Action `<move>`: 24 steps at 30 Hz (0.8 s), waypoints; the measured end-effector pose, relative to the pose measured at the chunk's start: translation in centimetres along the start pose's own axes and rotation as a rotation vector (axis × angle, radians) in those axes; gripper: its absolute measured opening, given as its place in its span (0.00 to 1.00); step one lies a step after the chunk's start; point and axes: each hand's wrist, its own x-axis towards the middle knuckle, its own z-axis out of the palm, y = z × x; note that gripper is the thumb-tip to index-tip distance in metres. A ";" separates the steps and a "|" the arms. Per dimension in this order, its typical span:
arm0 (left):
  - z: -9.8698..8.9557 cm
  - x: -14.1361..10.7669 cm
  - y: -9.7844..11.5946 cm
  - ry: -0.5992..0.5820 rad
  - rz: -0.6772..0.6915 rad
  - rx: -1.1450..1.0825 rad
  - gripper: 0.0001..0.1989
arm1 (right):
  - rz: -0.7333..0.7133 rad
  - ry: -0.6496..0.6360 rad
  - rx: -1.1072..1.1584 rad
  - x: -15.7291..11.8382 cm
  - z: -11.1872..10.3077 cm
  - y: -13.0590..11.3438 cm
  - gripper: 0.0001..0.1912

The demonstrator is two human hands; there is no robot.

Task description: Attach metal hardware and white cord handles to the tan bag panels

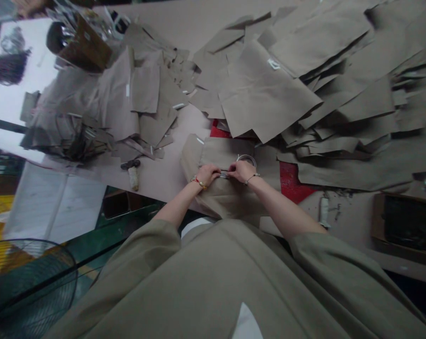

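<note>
Tan fabric [220, 150] lay at the bench's [154, 175] front edge, small metallic piece [224, 174] on top. Hands were close together, left hand [209, 175] and right hand [243, 172] kinda pinching its opposite ends, pale ring [254, 160] by the right.

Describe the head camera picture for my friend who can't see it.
Someone's bare left hand and right hand touch a small silvery strip over a tan cloth-like sheet. Loose, flat tan pieces pile across the beige tabletop beyond; a dark-headed, hammer-like tool lies to the left.
</note>
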 end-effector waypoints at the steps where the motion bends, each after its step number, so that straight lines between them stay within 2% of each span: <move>1: -0.7 0.6 -0.3 -0.052 0.004 0.014 0.07 | 0.019 -0.018 -0.024 0.3 -0.2 -0.2 0.13; 4: -2.3 2.5 -0.6 -0.166 -0.050 0.070 0.08 | 0.059 -0.071 -0.093 1.3 -0.7 -1.1 0.17; 9: -3.6 6.2 0.9 -0.331 -0.174 0.276 0.12 | 0.098 -0.146 -0.178 2.8 -1.5 -3.1 0.22; 13: -4.6 7.7 1.5 -0.457 -0.152 0.356 0.13 | 0.111 -0.180 -0.219 2.9 -2.1 -3.9 0.26; 18: -5.0 7.6 0.9 -0.448 -0.078 0.245 0.11 | 0.086 -0.117 -0.172 2.0 -1.7 -3.3 0.23; 22: -4.1 8.7 1.4 -0.471 -0.163 0.367 0.15 | 0.041 -0.100 -0.159 1.7 -0.7 -2.3 0.22; 24: -3.8 9.3 2.0 -0.451 -0.191 0.345 0.17 | -0.012 -0.094 -0.163 1.6 -0.4 -1.8 0.22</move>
